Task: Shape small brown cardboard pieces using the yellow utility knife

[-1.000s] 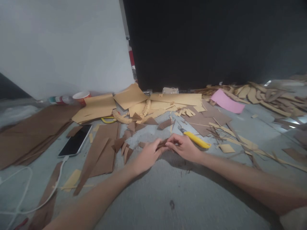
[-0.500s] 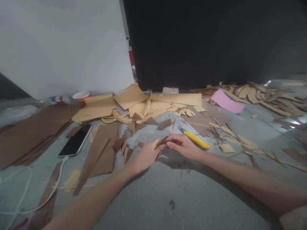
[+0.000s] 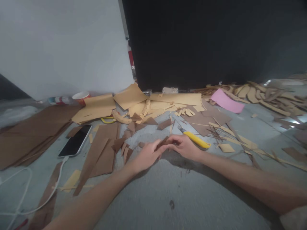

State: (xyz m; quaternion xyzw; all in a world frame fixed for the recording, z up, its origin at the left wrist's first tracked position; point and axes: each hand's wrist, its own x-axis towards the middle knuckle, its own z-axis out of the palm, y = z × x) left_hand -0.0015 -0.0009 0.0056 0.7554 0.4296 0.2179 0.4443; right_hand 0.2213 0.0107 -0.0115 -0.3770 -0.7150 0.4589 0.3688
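Note:
A small brown piece of cardboard (image 3: 163,141) is pinched between my two hands, which meet above the grey work surface (image 3: 153,201). My left hand (image 3: 149,155) is closed on its near left side, thumb stretched toward the other hand. From the right, my right hand (image 3: 184,147) grips the same piece with thumb and curled fingers. Part of the piece is hidden by the fingers. Just behind my right hand lies a yellow utility knife (image 3: 197,140), blade pointing left. Small brown cardboard offcuts (image 3: 127,153) are scattered to the left of my left hand.
A phone (image 3: 76,140) on a white cable (image 3: 59,172) lies at left, near stacked brown cardboard sheets (image 3: 31,134). Farther back are a paper cup (image 3: 81,97), tan sheets (image 3: 177,99) and a pink sheet (image 3: 226,101). Curved strips (image 3: 263,95) are heaped at the far right.
My left thumb has stretched out to the right along the cardboard piece, closer to my right fingertips. Both hands stay in nearly the same place; the knife and scraps have not moved.

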